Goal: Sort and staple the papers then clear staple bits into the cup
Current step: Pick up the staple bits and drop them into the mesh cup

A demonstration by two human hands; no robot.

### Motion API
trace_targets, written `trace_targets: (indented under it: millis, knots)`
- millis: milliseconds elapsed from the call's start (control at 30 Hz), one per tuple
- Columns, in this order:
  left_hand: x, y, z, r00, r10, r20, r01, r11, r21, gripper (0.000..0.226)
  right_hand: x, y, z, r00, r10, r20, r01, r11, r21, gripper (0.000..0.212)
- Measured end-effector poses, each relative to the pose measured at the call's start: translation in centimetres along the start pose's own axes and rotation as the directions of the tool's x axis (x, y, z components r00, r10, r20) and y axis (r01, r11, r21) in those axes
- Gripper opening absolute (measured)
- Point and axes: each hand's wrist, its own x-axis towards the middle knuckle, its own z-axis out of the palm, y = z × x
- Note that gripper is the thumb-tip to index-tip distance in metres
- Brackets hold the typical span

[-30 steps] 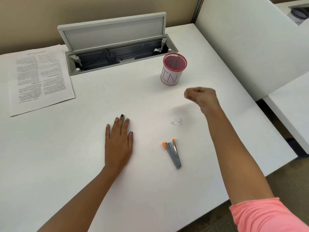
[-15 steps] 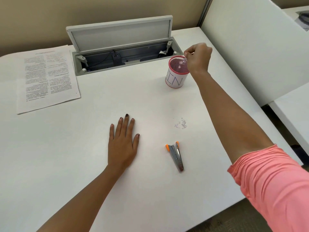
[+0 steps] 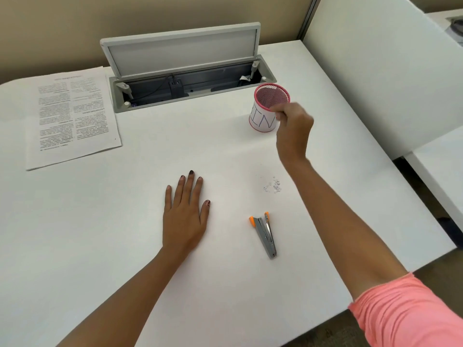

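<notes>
A: Staple bits (image 3: 272, 185), where? 
B: Small loose scatter on the white worktop (image 3: 100, 246), between stapler (image 3: 264, 234) and pink mesh cup (image 3: 269, 107), well apart from both.
A: Handling?
B: My guess: tiny, light, sharp, easy to scatter. Pinch a few with fingertips or sweep them together first.
A: Right hand (image 3: 294, 128)?
B: Raised just beside the cup's near rim, fingers curled narrow, blurred; cannot tell if it holds anything.
A: Left hand (image 3: 184, 216)?
B: Flat on the worktop, fingers spread, holding nothing.
A: Papers (image 3: 72, 116)?
B: Far left, stacked.
</notes>
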Motion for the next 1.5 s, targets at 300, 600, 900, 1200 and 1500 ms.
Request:
trace_targets:
  millis: [300, 600, 900, 1200, 1500]
  knots:
    - [0.1, 0.0, 0.0, 1.0, 0.002, 0.006, -0.002, 1.0, 0.016, 0.058, -6.2, 4.2, 2.4, 0.883, 0.044, 0.468, 0.031, 0.988, -0.151, 0.055]
    - [0.1, -0.1, 0.0, 1.0, 0.003, 0.007, -0.003, 1.0, 0.013, 0.058, -10.9, 4.8, -1.8, 0.758, -0.11, 0.644, 0.222, 0.97, -0.096, 0.052]
    - [0.1, -0.2, 0.2, 1.0, 0.002, -0.003, -0.002, 1.0, 0.004, 0.058, -13.9, 5.8, -7.4, 0.867, 0.078, 0.491, -0.008, 0.99, -0.143, 0.048]
    - [0.1, -0.1, 0.2, 1.0, 0.003, -0.015, -0.003, 1.0, -0.008, 0.057, -14.4, 5.4, -4.6, 0.752, 0.027, 0.658, 0.2, 0.943, -0.267, 0.059]
    - [0.0, -0.1, 0.3, 1.0, 0.002, -0.017, -0.002, 1.0, -0.007, 0.057, -11.7, 4.5, -0.8, 0.637, -0.098, 0.764, 0.357, 0.916, -0.181, 0.056]
